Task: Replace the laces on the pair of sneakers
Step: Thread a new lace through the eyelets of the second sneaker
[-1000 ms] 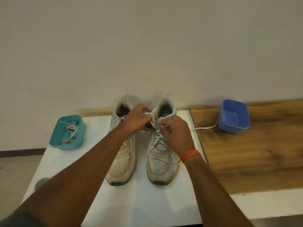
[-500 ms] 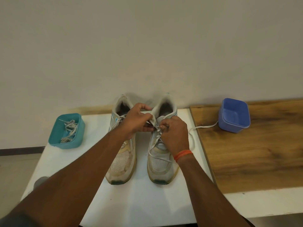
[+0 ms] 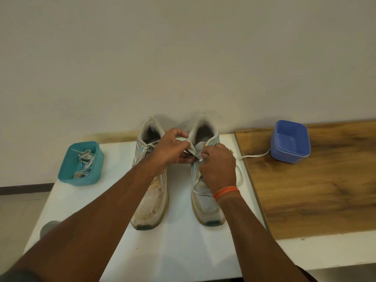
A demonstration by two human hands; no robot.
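Note:
Two worn white sneakers stand side by side on the white table (image 3: 183,251), toes towards me. The left sneaker (image 3: 150,202) is laced. My left hand (image 3: 171,151) grips the upper eyelet edge of the right sneaker (image 3: 205,204). My right hand (image 3: 218,167) pinches the white lace (image 3: 255,156) at that eyelet. The lace's free end trails right across the wooden board towards the blue tub. An orange band circles my right wrist.
A teal tub (image 3: 81,163) at the table's left holds several old grey laces (image 3: 85,161). A blue tub (image 3: 291,141) sits on the wooden board (image 3: 325,190) to the right. The wall stands close behind the shoes.
My hands stay at the right sneaker's top eyelets. The right hand has worked the lace slightly and its loop beside the shoe has shifted. The view has tilted down a little.

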